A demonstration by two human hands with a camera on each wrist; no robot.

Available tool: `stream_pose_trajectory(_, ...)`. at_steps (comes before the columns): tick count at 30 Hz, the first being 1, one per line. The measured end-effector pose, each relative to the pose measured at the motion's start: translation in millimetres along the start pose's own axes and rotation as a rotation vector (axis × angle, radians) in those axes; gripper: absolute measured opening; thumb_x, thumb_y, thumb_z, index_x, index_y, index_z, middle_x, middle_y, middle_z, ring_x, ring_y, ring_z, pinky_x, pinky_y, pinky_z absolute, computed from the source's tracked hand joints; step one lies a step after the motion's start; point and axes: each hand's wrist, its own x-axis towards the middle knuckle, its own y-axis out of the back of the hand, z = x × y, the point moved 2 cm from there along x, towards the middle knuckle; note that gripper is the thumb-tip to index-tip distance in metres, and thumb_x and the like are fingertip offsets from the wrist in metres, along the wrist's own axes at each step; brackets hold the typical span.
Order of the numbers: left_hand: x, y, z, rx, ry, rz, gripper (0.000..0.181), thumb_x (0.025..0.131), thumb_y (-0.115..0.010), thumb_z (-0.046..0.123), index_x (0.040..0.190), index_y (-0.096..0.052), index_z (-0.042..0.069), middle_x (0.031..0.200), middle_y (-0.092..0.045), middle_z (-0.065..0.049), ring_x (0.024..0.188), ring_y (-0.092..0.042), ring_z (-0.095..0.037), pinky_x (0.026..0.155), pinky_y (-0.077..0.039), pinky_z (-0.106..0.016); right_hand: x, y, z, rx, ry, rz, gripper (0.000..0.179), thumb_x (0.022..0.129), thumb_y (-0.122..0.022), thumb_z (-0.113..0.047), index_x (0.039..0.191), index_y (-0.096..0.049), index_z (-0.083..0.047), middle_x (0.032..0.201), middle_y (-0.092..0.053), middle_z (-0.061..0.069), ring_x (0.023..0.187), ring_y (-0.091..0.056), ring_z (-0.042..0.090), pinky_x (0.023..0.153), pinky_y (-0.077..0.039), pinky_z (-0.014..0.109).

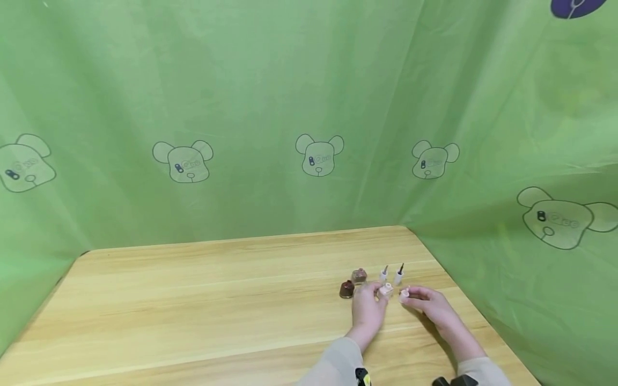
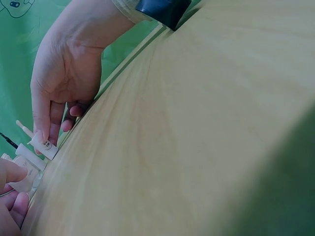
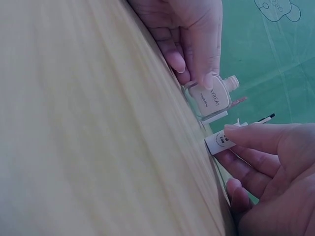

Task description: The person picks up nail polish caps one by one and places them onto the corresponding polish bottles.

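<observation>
Near the table's right side, my left hand pinches a pale pink nail polish bottle between thumb and fingers. In the right wrist view the bottle is uncapped, its threaded neck bare. My right hand pinches a white nail polish cap just to the right; in the left wrist view this cap has its pale brush pointing up and its flat end at the tabletop. Beyond the hands, two more white caps, a left one and a right one, stand with brushes upward.
Left of my left hand, a dark red nail polish bottle and a pinkish-brown one stand uncapped. The wooden table extends far to the left. Green curtains hang behind it and along its right edge.
</observation>
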Motion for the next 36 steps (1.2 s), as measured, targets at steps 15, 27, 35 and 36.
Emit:
stream_pose_trajectory(15,-6.2,7.1,-6.8,-0.148,0.084,-0.095,0.018,0.078,-0.078,0.011,0.096,-0.075,0.011,0.088,-0.072,0.002,0.076,-0.058,-0.001,0.070,-0.051,-0.015,-2.3,-1.7,-1.3,-0.022,-0.010,-0.005,0.051,0.088,-0.070,-0.024,0.127,-0.056,0.007,0.125,-0.063,0.019,0.102,-0.054,0.006,0.105,-0.041,0.048)
stream_pose_trajectory(27,-8.9,19.6,-9.2,-0.244,0.105,-0.172,0.021,0.077,-0.080,0.009,0.097,-0.075,0.009,0.081,-0.069,0.004,0.072,-0.053,0.005,0.067,-0.049,-0.012,-3.6,2.7,-3.0,-0.023,-0.018,-0.022,0.052,0.089,-0.069,-0.026,0.129,-0.055,0.005,0.126,-0.065,0.013,0.103,-0.053,0.003,0.096,-0.044,0.037)
stream_pose_trajectory(35,-14.0,32.5,-10.9,-0.279,0.074,-0.189,0.024,0.076,-0.079,0.008,0.099,-0.074,0.007,0.085,-0.070,0.001,0.073,-0.054,0.005,0.069,-0.050,-0.011,-6.9,1.0,-5.5,-0.001,-0.040,-0.038,0.053,0.088,-0.070,-0.027,0.130,-0.055,0.002,0.123,-0.066,0.006,0.103,-0.053,0.004,0.093,-0.042,0.033)
stream_pose_trajectory(36,-14.3,33.8,-11.9,-0.281,0.071,-0.193,0.024,0.076,-0.079,0.008,0.099,-0.074,0.007,0.085,-0.070,0.001,0.073,-0.054,0.005,0.069,-0.051,-0.011,-7.1,0.4,-5.6,0.005,-0.042,-0.038,0.052,0.088,-0.070,-0.027,0.129,-0.055,0.002,0.122,-0.067,0.004,0.102,-0.053,0.004,0.092,-0.042,0.032)
